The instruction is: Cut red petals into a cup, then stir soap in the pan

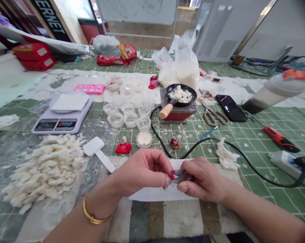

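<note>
Head view: a red petal piece (172, 174) sits at the fingertips of the left hand (151, 170), above the near middle of the table (243, 135).
Left hand: thumb and forefinger nearly closed, pinching the red petal piece; the other fingers curl behind.
Right hand: the right hand (203, 180) is closed around a small grey tool (179, 176), its tip touching or just beside the red petal piece; which, I cannot tell.
White paper: the white paper (164, 195) lies under both hands, its near edge showing on a striped cloth (180, 219).
Room by the left wrist: tight, with a white scoop (105, 160) just beside it and a heap of cream chunks (48, 168) farther left.
Room ahead: a red petal (123, 147), a filled cup (144, 139) and a dried flower (175, 143) stand near the knuckles; a black cord (210, 138) curves past them.
Room by the right arm: green grid shows between the striped cloth and a power strip (285, 163), with the cord crossing it; a crumpled tissue (227, 155) lies near the wrist.
Farther out: clear cups (130, 118), a scale (62, 114), a small pan (182, 104) on a red stove (176, 115), scissors (213, 116) and a phone (231, 107).
</note>
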A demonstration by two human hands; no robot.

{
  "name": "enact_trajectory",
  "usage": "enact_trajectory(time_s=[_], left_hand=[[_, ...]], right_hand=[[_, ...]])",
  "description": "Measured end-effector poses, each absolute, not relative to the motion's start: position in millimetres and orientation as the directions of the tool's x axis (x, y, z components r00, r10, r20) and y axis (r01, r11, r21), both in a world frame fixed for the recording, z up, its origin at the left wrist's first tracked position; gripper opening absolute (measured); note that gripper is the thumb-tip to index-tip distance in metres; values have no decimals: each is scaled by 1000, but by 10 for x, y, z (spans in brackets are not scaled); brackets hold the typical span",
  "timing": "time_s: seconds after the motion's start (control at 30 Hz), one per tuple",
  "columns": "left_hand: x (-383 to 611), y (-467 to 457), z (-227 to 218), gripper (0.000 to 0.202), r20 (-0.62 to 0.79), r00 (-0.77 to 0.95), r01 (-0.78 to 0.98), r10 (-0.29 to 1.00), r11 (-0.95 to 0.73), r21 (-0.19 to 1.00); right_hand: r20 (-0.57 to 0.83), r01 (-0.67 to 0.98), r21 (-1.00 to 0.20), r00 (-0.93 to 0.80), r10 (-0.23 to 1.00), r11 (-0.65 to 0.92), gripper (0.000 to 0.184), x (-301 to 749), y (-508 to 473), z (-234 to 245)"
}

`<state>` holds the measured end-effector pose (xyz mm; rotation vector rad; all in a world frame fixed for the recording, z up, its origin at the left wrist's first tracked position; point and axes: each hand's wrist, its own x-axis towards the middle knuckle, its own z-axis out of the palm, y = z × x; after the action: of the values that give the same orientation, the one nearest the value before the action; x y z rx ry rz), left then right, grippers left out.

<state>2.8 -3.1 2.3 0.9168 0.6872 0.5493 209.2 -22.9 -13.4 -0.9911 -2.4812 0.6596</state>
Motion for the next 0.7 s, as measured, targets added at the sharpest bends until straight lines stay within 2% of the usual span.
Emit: enact_trajectory(time_s=[0.33,0.7], left_hand=[[42,-19,44,16,-323,670,-156,668,553,819],[20,-25,29,12,-318,685,-156,655,559,815]], right_hand=[[137,548,-551,-684,716,629,36,2108,-232,-147],[180,536,-535,-682,708,653,37,2101,-221,-132]])
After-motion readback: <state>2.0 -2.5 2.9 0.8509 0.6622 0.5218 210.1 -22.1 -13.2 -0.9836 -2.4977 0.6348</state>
